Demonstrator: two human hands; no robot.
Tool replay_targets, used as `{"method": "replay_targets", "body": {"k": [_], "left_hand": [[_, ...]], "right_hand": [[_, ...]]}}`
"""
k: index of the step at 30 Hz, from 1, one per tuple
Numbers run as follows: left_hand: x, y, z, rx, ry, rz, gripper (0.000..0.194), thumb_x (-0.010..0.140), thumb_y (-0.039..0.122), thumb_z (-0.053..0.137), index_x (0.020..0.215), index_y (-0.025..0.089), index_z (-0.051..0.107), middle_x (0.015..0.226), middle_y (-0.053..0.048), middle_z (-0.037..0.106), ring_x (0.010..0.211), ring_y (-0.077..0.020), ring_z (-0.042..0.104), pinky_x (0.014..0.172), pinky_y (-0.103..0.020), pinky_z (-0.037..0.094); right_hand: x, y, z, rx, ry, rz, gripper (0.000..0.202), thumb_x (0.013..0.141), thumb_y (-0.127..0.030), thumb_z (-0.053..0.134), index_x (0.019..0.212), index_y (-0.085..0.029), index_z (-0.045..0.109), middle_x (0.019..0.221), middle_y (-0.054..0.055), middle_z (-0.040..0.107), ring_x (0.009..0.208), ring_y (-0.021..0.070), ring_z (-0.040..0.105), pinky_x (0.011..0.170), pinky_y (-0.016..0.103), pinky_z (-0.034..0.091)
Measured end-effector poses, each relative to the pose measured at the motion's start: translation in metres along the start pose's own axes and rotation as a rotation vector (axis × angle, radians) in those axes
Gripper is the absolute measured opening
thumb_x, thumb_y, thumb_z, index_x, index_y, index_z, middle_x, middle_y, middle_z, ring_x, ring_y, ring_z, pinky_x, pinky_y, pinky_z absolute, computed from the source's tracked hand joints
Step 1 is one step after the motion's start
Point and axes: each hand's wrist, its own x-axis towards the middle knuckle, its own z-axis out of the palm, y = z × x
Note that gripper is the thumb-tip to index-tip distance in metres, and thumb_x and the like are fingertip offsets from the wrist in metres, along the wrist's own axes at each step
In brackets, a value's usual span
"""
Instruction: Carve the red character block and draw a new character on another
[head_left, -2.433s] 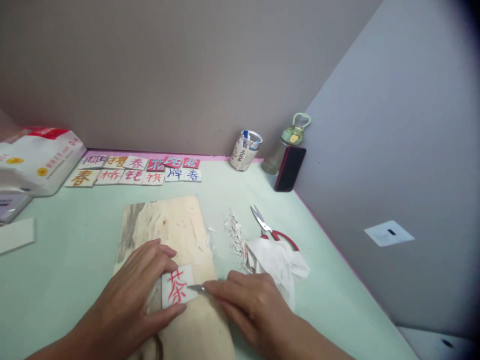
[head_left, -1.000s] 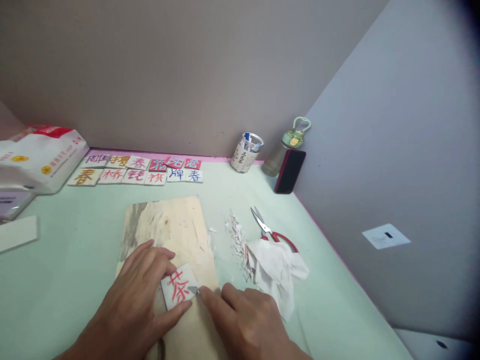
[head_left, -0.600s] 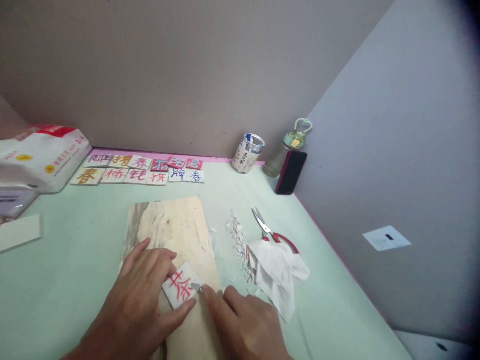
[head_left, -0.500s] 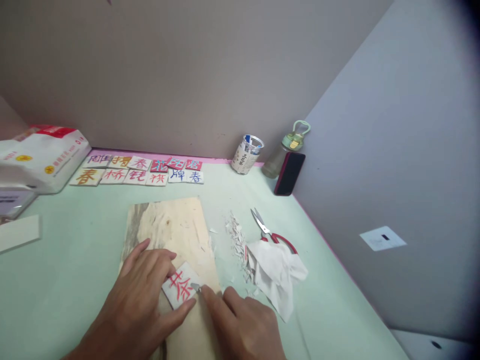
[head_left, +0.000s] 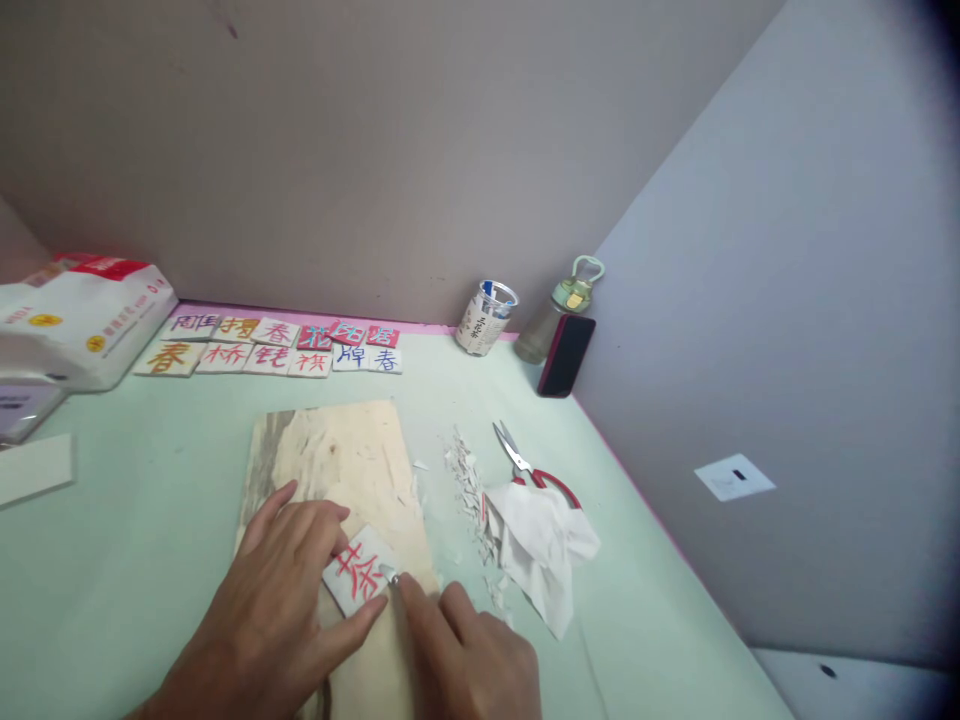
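A white square tile (head_left: 361, 568) with a red painted character lies tilted on a pale wooden board (head_left: 352, 450). My left hand (head_left: 281, 590) holds the tile between its thumb at the lower edge and fingers at the upper left. My right hand (head_left: 469, 640) is closed round a small knife (head_left: 388, 573); the blade's tip rests at the tile's right side, and the handle is hidden in the hand. Right of the board, pale shavings (head_left: 469, 480) are scattered beside a crumpled white cloth (head_left: 541, 550).
Red-handled scissors (head_left: 529, 468) lie above the cloth. Painted tiles (head_left: 292, 345) form two rows by the back wall. Further right are a can (head_left: 486, 320), a bottle (head_left: 541, 325) and an upright phone (head_left: 567, 356). A white package (head_left: 97, 320) sits at the left.
The view has shifted slightly, so things at the right appear further left and a little lower. Both hands keep nearly the same hold on tile and knife.
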Motion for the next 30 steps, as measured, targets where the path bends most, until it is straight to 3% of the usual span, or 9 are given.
{"method": "replay_targets", "body": {"k": [30], "left_hand": [[-0.0019, -0.0022, 0.0016, -0.003, -0.009, -0.003, 0.032, 0.083, 0.036, 0.070, 0.096, 0.023, 0.044, 0.097, -0.005, 0.055, 0.096, -0.0298, 0.063, 0.110, -0.065, 0.035]], "right_hand": [[-0.0015, 0.0018, -0.0001, 0.051, -0.003, 0.047, 0.042, 0.095, -0.021, 0.053, 0.136, -0.018, 0.063, 0.073, 0.000, 0.062, 0.044, 0.0127, 0.061, 0.039, 0.026, 0.039]]}}
